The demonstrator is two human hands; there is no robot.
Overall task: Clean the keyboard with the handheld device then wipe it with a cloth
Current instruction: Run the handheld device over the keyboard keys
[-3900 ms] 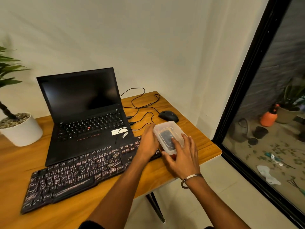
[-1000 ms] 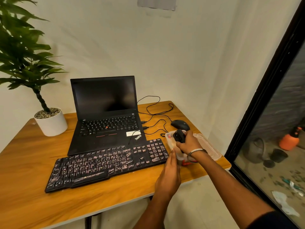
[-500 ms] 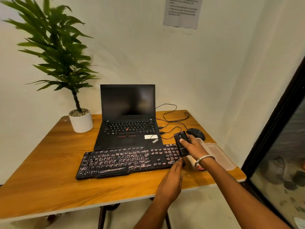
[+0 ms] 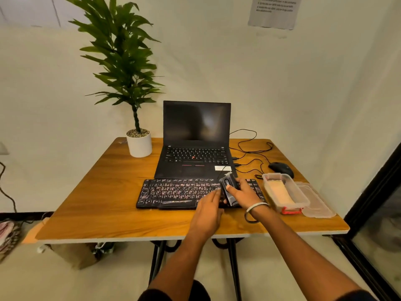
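Head view: handheld device grasped in right hand over keyboard at 3 o'clock end; left hand released, steadying. Best swept slowly along rows toward 9 o'clock.

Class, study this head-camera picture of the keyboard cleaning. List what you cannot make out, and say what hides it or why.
1. Head view: the keyboard's right part is covered by the left hand, right hand and handheld device.
2. The device's underside faces away, so contact with the keys is unclear.
3. Text on the wall notice is too small and cut by the top edge.
4. Key legends are too small and smeared.
5. What the open plastic box holds is unclear.
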